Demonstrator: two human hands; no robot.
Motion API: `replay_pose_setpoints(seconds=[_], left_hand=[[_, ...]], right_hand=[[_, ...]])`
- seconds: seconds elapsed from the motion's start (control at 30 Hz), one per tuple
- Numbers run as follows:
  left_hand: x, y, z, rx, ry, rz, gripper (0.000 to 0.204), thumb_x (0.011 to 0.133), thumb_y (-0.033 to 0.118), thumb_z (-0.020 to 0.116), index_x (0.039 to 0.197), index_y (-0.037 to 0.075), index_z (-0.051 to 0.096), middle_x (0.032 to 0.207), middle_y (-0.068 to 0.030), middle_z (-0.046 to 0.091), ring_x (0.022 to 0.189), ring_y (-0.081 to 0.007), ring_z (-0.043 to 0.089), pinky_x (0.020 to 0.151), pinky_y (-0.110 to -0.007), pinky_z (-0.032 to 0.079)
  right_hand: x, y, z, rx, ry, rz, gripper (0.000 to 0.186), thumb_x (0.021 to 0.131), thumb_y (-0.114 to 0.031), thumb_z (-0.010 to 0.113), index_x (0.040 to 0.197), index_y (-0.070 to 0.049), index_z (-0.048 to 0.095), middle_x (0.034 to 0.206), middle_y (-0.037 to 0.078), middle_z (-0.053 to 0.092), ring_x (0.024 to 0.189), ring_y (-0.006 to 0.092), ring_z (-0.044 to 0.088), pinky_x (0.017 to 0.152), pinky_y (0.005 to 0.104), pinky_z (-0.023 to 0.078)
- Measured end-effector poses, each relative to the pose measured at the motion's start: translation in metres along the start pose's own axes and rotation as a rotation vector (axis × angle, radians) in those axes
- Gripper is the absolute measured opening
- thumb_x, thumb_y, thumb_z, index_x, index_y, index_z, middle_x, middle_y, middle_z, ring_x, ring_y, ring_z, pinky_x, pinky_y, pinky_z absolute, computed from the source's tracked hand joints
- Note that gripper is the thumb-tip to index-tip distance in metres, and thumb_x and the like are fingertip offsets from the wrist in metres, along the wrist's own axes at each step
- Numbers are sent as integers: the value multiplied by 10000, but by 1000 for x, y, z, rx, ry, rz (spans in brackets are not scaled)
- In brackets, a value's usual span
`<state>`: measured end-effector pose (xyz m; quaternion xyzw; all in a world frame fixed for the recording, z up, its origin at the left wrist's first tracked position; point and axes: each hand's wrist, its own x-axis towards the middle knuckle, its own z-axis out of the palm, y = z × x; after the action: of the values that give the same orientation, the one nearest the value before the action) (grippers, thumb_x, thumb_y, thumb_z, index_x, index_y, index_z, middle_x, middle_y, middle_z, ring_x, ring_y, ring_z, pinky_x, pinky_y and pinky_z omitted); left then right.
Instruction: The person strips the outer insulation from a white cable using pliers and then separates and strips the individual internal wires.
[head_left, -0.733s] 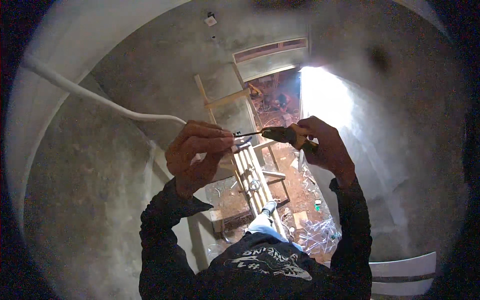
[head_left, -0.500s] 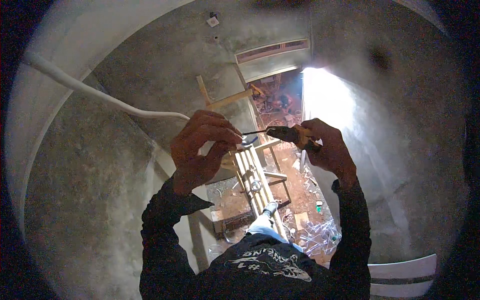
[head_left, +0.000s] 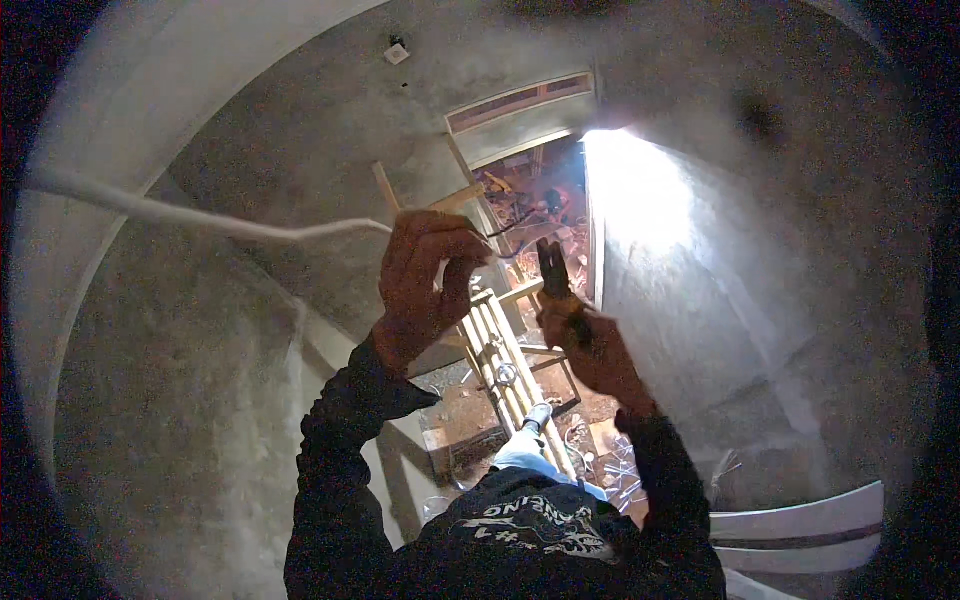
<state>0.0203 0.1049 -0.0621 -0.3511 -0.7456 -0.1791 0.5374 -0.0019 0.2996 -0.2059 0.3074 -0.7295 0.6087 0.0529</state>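
My left hand [head_left: 425, 280] has its fingers closed on the end of a white cable [head_left: 270, 230], with thin dark wires [head_left: 512, 227] poking out to the right of the fingertips. My right hand [head_left: 590, 355] grips pliers [head_left: 553, 270] with dark jaws and yellow-orange handles, the jaws pointing upward just right of the wires and apart from them.
Below me, my foot [head_left: 535, 415] stands on narrow wooden planks [head_left: 508, 398] with timber supports. Debris [head_left: 605, 437] litters the floor beneath. Concrete walls [head_left: 760, 300] curve around, with a bright opening [head_left: 635, 185] at right and a white curved board [head_left: 800, 505] lower right.
My right hand has drawn the pliers downward off the wire and tilted them upright. My left hand has shifted right and turned, still on the cable, whose free stretch now bends lower.
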Motion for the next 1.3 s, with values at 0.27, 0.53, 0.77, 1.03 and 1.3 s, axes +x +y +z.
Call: replay_pose_setpoints(seconds=[0.27,0.53,0.77,1.03,1.3], left_hand=[[9,-2,14,-76,-21,-18,148,735,-50,652,802,72,604,832,-81,627,787,-230,599,706,-333,477],[7,-6,18,-47,19,1,167,732,-60,641,832,71,610,829,-79,630,789,-234,599,725,-350,476],[9,-6,16,-19,22,0,156,735,-49,647,829,69,608,829,-69,638,792,-237,598,730,-340,477],[4,-15,14,-140,-20,-31,102,857,-12,549,925,65,549,825,-59,652,791,-208,594,737,-329,482],[-18,-26,-20,-801,-324,-408,134,900,102,573,994,55,490,973,-151,533,934,-229,563,764,-388,475]], right_hand=[[3,-51,18,-156,307,-135,188,907,-162,552,957,19,567,952,159,579,732,250,604,667,331,474],[7,-55,23,-142,374,-193,163,881,-138,573,947,10,569,946,173,578,731,294,592,653,353,470],[12,-65,19,-135,317,-120,171,861,-132,575,997,-30,583,883,171,572,773,322,601,665,390,500],[22,-57,8,-226,444,-193,188,863,-145,620,778,1,537,643,109,498,512,209,471,495,321,374],[34,-27,-24,-336,461,-308,183,851,-134,629,760,3,551,637,120,528,492,213,478,484,322,380]])
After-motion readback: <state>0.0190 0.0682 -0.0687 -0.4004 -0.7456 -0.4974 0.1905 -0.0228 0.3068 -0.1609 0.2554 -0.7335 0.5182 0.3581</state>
